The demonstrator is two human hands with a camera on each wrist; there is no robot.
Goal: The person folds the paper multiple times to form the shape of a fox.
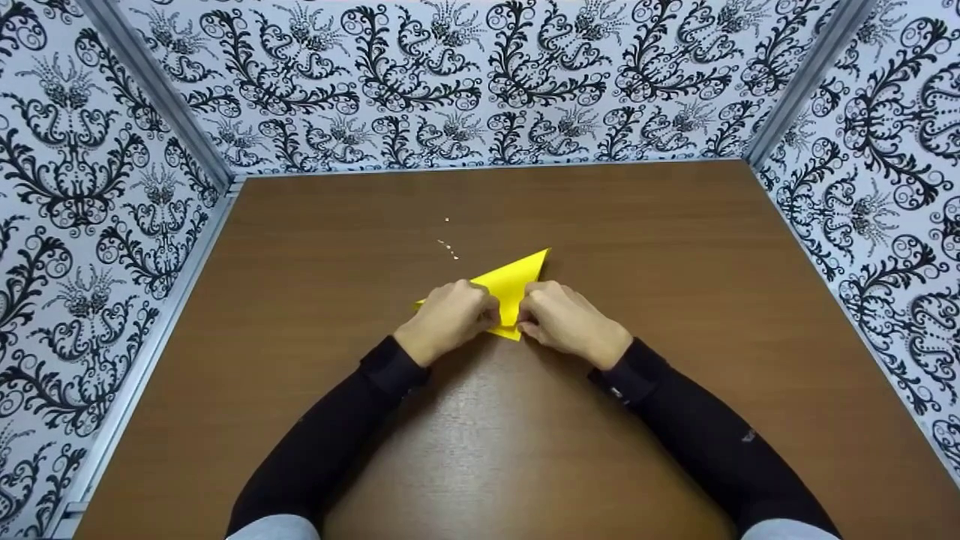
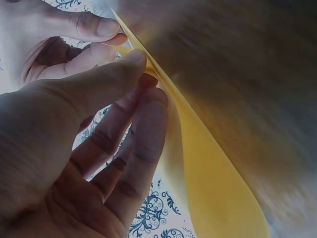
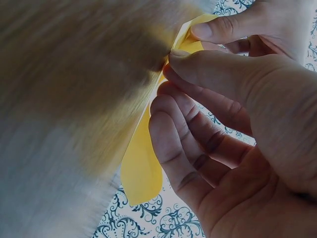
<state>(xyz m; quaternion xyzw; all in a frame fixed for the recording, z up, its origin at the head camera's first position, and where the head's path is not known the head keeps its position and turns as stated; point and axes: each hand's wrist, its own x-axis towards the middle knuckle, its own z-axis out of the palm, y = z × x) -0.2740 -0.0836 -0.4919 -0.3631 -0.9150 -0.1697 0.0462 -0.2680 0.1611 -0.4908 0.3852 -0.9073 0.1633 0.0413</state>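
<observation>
A yellow sheet of folded paper [image 1: 511, 285] is held between both hands over the middle of the table, one pointed corner aimed up and right. My left hand [image 1: 456, 313] pinches its near edge between thumb and fingertips, and in the left wrist view the paper [image 2: 218, 183] curves away below the fingers. Close beside it, my right hand [image 1: 570, 316] pinches the same edge with thumb and index finger. The right wrist view shows the paper's rounded bend [image 3: 142, 173] hanging past the curled right fingers. The left hand covers part of the sheet in the head view.
The brown wooden table [image 1: 360, 225] spreads around the hands. Several tiny pale scraps [image 1: 448, 247] lie on it beyond the paper. Black-and-white patterned walls [image 1: 487, 82] with grey metal edging [image 1: 161, 97] enclose the back and both sides.
</observation>
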